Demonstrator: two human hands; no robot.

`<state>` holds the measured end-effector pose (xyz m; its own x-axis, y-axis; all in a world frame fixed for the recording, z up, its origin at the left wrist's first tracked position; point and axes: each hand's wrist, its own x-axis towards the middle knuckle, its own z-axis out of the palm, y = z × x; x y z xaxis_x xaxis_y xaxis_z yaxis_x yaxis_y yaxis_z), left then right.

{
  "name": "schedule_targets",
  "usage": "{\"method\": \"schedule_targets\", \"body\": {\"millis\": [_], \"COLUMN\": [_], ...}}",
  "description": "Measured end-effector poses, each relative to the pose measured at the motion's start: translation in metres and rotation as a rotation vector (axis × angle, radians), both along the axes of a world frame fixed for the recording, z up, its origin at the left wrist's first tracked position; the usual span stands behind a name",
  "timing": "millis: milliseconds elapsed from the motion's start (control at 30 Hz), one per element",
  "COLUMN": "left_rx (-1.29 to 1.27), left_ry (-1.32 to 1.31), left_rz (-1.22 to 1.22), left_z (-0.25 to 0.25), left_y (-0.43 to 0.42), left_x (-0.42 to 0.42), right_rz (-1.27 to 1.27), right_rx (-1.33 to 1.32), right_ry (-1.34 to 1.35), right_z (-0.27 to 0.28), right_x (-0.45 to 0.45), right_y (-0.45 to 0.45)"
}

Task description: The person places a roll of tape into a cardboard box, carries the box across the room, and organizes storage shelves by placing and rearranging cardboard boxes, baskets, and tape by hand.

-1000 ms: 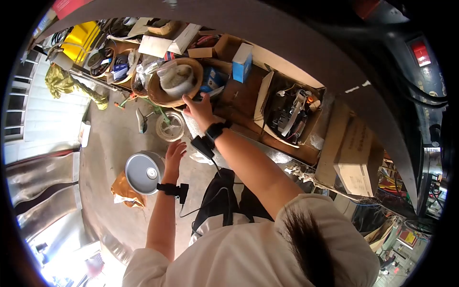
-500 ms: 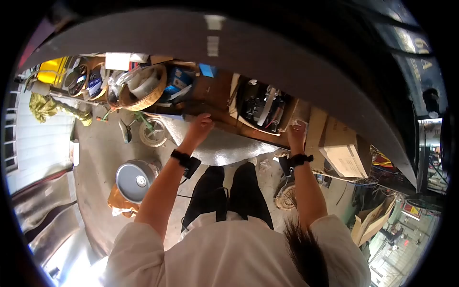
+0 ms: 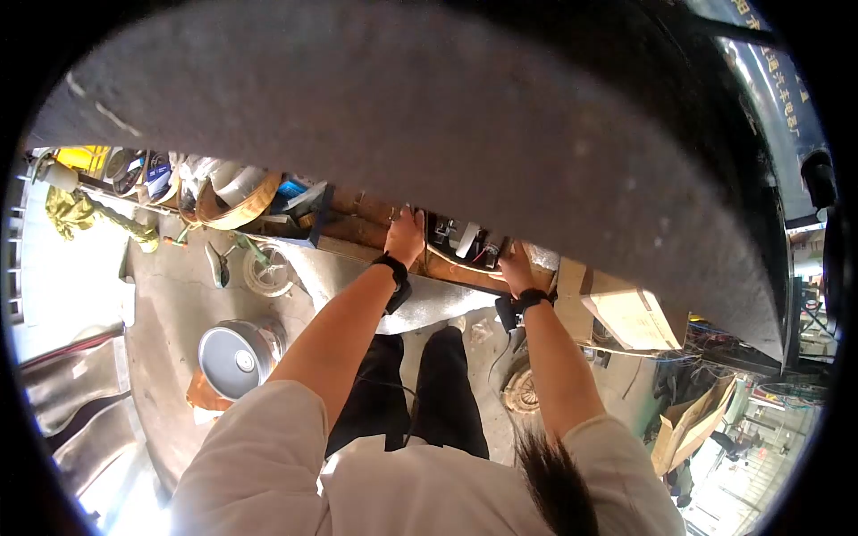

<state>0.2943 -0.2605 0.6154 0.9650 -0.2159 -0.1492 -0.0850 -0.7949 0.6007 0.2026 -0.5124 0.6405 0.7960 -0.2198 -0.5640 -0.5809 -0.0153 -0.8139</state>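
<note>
Balance counts here, I'd judge; matching pressure from both sides and a level hold would suit that carton of dark parts on the counter; it lies between the left hand, beside its left edge, and the right hand, near its front right corner; the fingers look curled close to the rim, but whether they grip I cannot tell.

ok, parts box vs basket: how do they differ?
Place: the parts box lies between the left hand and right hand; the basket is farther left, no hand at it.
Contents: the parts box holds mostly dark parts, the basket pale items.
View: the beam hides much of the parts box; the basket shows its curved tan wall.
Shared: both are open-topped.
</note>
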Motion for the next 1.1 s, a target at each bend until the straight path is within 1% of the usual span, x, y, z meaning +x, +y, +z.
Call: {"method": "schedule_targets", "body": {"millis": [67,100,200,267,333,400,433,467,500,600,633,700,733,767,800,833,867,933,967,1000,1033,1067,1100], "left_rx": [-0.151,-0.202,-0.384,-0.554,-0.656,-0.693,-0.702,-0.705,-0.689,-0.67,-0.63,-0.521,-0.452,-0.384,-0.395,-0.405,-0.491,-0.209,0.159,0.207,0.254,0.301,0.102], "left_ry": [0.214,0.269,0.392,0.504,0.584,0.624,0.639,0.629,0.613,0.522,0.475,0.395,0.361,0.328,0.364,0.401,0.513,0.283,-0.074,-0.092,-0.111,-0.132,0.127], "left_rz": [0.184,0.242,0.289,0.294,0.308,0.334,0.349,0.353,0.349,0.299,0.255,0.209,0.205,0.2,0.231,0.263,0.335,0.059,-0.292,-0.322,-0.352,-0.381,-0.162], "left_z": [0.013,0.015,0.01,0.007,0.004,0.004,0.004,0.004,0.005,0.008,0.013,0.019,0.023,0.027,0.03,0.039,0.072,0.072,0.036,0.027,0.018,0.008,0.035], "left_y": [0.0,0.001,0.007,0.013,0.018,0.023,0.027,0.029,0.03,0.027,0.028,0.029,0.029,0.03,0.028,0.026,0.027,0.03,0.04,0.042,0.044,0.046,0.042], "left_x": [0.0,0.001,0.014,0.025,0.029,0.023,0.018,0.012,0.007,0.007,0.004,0.001,-0.001,-0.002,-0.001,0.0,-0.001,-0.007,-0.01,-0.01,-0.01,-0.01,-0.014], "right_rz": [0.11,0.127,0.155,-0.092,-0.173,-0.091,0.082,0.162,0.238,0.267,0.299,0.327,0.34,0.351,0.361,0.374,0.366,0.35,0.409,0.464,0.415,0.282,0.104], "right_rx": [-0.185,-0.25,-0.443,-0.245,-0.17,-0.221,-0.302,-0.418,-0.534,-0.63,-0.692,-0.737,-0.759,-0.659,-0.561,-0.584,-0.604,-0.638,-0.701,-0.767,-0.7,-0.424,-0.19], "right_ry": [-0.089,-0.072,-0.161,-0.015,0.055,0.034,0.024,-0.044,-0.121,-0.228,-0.255,-0.296,-0.317,-0.373,-0.428,-0.096,-0.084,-0.051,-0.125,-0.201,-0.215,-0.037,0.139], "right_z": [-0.001,-0.001,-0.054,-0.036,-0.008,0.009,-0.004,-0.025,-0.048,-0.037,-0.035,-0.045,-0.041,-0.036,-0.03,0.005,0.005,0.001,-0.034,-0.071,-0.099,-0.052,0.006], "right_x": [0.006,0.008,0.006,0.012,0.012,0.017,0.02,0.017,0.017,0.018,0.017,0.018,0.019,0.019,0.019,0.021,0.022,0.02,0.017,0.014,0.015,0.013,0.011], "right_y": [0.003,0.006,-0.013,0.0,0.007,0.008,-0.003,-0.01,-0.016,-0.007,-0.006,-0.009,-0.007,-0.007,-0.01,0.0,0.001,-0.002,-0.02,-0.038,-0.049,-0.032,-0.01]}}
